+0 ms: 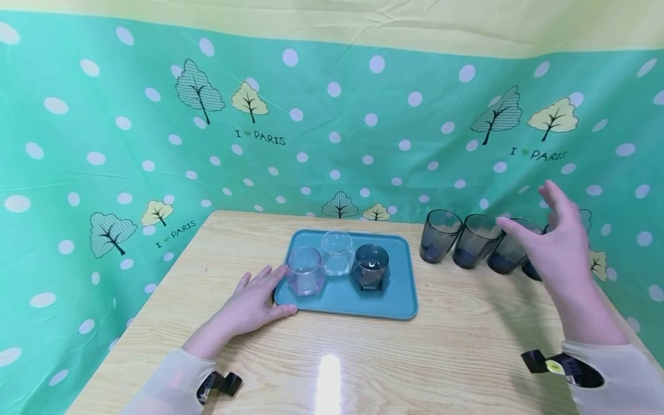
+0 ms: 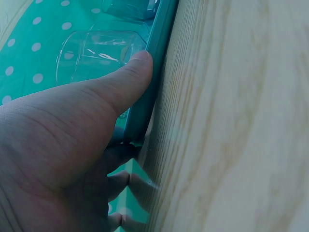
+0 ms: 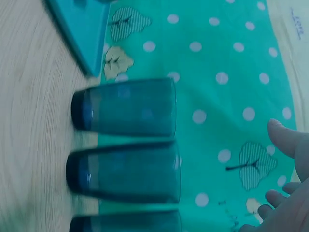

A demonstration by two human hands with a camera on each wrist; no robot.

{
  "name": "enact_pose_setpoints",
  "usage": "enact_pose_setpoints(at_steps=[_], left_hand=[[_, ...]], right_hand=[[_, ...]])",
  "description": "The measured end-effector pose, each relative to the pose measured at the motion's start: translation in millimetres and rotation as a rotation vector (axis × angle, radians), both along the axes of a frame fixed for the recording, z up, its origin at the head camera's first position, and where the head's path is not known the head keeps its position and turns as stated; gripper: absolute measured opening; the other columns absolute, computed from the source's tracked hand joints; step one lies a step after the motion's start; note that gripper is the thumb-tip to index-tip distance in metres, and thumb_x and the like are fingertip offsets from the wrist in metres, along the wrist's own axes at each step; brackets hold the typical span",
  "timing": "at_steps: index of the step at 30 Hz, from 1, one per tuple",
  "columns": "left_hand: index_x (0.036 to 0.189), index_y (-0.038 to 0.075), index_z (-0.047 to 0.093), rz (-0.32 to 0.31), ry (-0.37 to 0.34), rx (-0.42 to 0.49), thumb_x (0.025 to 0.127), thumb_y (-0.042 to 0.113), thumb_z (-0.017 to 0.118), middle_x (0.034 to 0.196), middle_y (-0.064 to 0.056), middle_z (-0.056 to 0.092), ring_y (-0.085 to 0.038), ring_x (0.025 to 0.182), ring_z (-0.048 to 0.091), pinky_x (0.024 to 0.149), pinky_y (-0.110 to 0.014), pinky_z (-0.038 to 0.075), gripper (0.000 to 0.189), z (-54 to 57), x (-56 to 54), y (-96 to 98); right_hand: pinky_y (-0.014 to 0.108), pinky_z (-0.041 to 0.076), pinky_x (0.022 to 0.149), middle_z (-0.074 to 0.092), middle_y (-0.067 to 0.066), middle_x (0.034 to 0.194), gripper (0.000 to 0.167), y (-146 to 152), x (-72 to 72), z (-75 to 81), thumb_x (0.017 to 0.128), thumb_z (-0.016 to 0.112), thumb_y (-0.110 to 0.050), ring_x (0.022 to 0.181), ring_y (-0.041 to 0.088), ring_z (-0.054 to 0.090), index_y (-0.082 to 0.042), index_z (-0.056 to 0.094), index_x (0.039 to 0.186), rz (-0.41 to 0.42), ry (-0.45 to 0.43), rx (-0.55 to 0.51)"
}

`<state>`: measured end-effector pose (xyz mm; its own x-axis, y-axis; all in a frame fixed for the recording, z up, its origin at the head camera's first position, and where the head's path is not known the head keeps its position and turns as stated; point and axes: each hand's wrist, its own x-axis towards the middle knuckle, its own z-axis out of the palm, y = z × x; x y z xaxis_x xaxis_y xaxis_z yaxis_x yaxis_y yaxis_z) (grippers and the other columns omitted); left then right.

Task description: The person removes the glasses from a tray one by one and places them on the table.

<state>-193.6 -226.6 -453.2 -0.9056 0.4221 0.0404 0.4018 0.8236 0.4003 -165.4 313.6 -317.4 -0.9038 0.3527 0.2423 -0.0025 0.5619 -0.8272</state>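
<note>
My left hand (image 1: 252, 302) rests at the near left corner of a blue tray (image 1: 399, 300), its thumb along the front rim and its fingers by the left rim. On the tray stand a clear, faintly pink tumbler (image 1: 305, 272) close to those fingers, a clear tumbler (image 1: 337, 253) behind it and a dark grey tumbler (image 1: 371, 268). My right hand (image 1: 560, 242), thumb and fingers spread apart, is raised over the right end of a row of several tall smoky glasses, holding nothing. In the right wrist view, a tall glass (image 3: 125, 108) is apart from that hand.
The light wooden table (image 1: 441, 357) has a green polka-dot cloth (image 1: 332, 115) rising behind it. Another tall glass (image 1: 440, 236) stands upright at the row's left end, just right of the tray. My right hand partly hides the far right glass (image 1: 530, 270).
</note>
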Motion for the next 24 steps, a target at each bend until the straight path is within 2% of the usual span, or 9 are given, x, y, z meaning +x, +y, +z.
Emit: enact_pose_setpoints(at_steps=[6, 17, 24], left_hand=[[0.17, 0.0, 0.039, 0.0, 0.0, -0.001, 0.097, 0.066, 0.077, 0.17, -0.021, 0.046, -0.05, 0.16, 0.033, 0.125, -0.081, 0.014, 0.105, 0.0, -0.1, 0.2], [0.169, 0.001, 0.04, -0.002, 0.005, 0.003, 0.096, 0.065, 0.078, 0.17, -0.02, 0.046, -0.05, 0.16, 0.033, 0.125, -0.081, 0.013, 0.104, -2.3, -0.2, -0.5], [0.169, 0.0, 0.04, 0.0, 0.001, -0.008, 0.097, 0.065, 0.078, 0.171, -0.02, 0.045, -0.049, 0.161, 0.033, 0.126, -0.08, 0.013, 0.105, -1.1, -0.4, 0.2]], right_hand=[[0.053, 0.019, 0.135, 0.017, -0.013, 0.182, 0.106, -22.0, -2.9, -3.1, 0.098, 0.083, -0.05, 0.17, 0.028, 0.01, -0.045, 0.011, 0.176, 0.04, 0.019, -0.03], [0.05, 0.021, 0.135, 0.024, -0.008, 0.181, 0.105, -59.4, -7.3, -11.5, 0.098, 0.086, -0.045, 0.169, 0.021, 0.017, -0.043, 0.016, 0.176, 0.14, 0.064, -0.071], [0.056, 0.026, 0.132, 0.028, -0.004, 0.181, 0.105, -86.7, -10.9, -16.7, 0.097, 0.088, -0.043, 0.167, 0.03, 0.024, -0.043, 0.018, 0.176, 0.209, 0.064, -0.099]])
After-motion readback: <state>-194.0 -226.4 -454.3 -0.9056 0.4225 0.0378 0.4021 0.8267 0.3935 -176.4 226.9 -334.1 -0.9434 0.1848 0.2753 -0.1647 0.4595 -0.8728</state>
